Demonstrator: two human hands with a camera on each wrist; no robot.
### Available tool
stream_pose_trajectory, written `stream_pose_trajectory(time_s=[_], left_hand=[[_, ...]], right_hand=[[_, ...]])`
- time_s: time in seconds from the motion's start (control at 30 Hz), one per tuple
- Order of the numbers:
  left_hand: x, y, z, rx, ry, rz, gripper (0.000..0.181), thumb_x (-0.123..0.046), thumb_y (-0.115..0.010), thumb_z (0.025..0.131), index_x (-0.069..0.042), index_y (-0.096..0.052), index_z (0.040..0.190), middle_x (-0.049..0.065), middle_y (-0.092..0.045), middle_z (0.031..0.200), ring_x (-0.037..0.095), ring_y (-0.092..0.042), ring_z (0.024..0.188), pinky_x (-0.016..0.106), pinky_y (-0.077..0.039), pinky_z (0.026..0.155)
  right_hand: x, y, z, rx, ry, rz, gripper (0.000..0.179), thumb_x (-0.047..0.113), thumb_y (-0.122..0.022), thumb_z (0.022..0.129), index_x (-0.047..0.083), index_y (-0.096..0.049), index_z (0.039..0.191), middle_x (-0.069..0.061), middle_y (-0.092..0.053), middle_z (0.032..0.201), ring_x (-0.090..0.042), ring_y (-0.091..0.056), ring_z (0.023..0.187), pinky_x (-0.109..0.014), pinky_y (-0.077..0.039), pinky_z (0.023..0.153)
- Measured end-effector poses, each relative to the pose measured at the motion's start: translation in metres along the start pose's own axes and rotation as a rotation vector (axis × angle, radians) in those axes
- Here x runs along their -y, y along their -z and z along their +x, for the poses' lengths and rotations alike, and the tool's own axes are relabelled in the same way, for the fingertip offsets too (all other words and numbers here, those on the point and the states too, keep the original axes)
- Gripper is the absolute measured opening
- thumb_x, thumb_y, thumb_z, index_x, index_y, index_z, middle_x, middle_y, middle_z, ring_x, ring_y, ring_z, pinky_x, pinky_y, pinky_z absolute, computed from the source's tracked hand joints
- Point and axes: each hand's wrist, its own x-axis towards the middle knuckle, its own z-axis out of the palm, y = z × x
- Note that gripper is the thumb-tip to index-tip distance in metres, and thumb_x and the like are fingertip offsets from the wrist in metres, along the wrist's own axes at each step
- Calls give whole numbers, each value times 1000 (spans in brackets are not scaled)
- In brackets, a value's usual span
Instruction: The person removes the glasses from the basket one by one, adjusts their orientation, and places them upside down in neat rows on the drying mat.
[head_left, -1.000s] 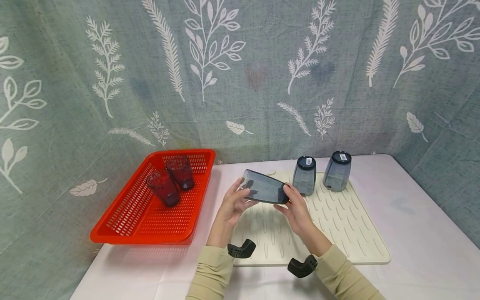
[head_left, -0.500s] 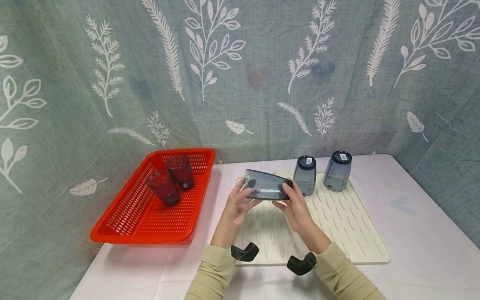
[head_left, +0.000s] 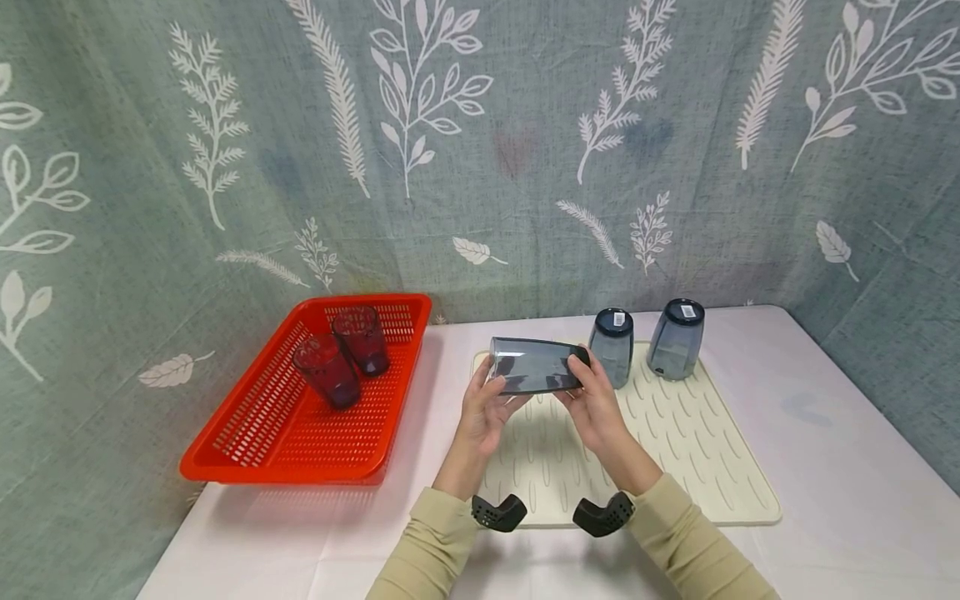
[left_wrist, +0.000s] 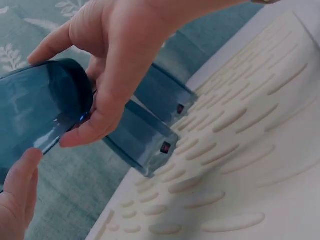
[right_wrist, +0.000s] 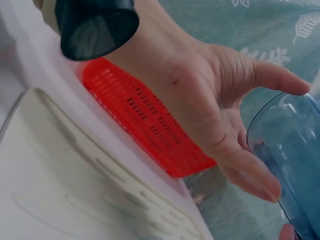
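A blue-grey drinking glass (head_left: 534, 365) lies on its side in the air above the cream ridged mat (head_left: 540, 483), held between both hands. My left hand (head_left: 483, 412) grips it near the rim at the left end. Around the thick dark base at the right end are the fingers of my right hand (head_left: 592, 400). The left wrist view shows that base (left_wrist: 75, 87) in the right hand. In the right wrist view the left hand (right_wrist: 210, 110) holds the clear rim. Two matching glasses stand upside down at the mat's back: one glass (head_left: 613, 350) nearer, another glass (head_left: 677, 342) farther right.
A red perforated plastic basket (head_left: 300, 467) sits at the table's left, with two glasses (head_left: 327, 371) leaning inside it that look dark red. The white tablecloth (head_left: 810, 433) extends right of the mat. A grey-green leaf-patterned curtain (head_left: 525, 208) hangs behind.
The held glass has turned from slanting down to the right to nearly level. Both hands have shifted slightly right and upward with it, the left hand more.
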Motion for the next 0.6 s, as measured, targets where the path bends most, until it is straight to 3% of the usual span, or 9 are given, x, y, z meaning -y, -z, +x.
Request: stream_pose_trajectory(time_s=[0.13,0.23,0.4,0.6], left_hand=[[3,0,0,25,-25,-28,59,2,-48,78,-7,-33,134,8,-56,118,23,-58,107,43,-48,89],[4,0,-1,31,-44,-37,63,2,-48,77,-6,-29,137,7,-55,118,20,-60,104,40,-50,86],[6,-1,-1,21,-61,-49,72,6,-47,76,-7,-21,141,9,-47,126,17,-59,106,38,-50,86],[8,-2,-2,38,-58,-16,75,6,-53,74,-7,-21,141,13,-42,134,18,-55,111,41,-47,91]], right_hand=[[0,-2,1,-12,-24,113,18,14,-47,95,14,-49,113,3,-53,96,-9,-53,85,-26,-45,86],[-1,-3,1,-10,-78,252,10,16,-48,94,15,-50,104,2,-49,102,-9,-49,90,-25,-42,90],[-3,-5,4,-13,-173,516,26,18,-56,90,14,-42,112,2,-40,115,-9,-43,103,-22,-38,96],[-3,-4,4,-36,-224,669,43,20,-60,87,14,-32,120,2,-35,119,-10,-40,110,-21,-37,96]])
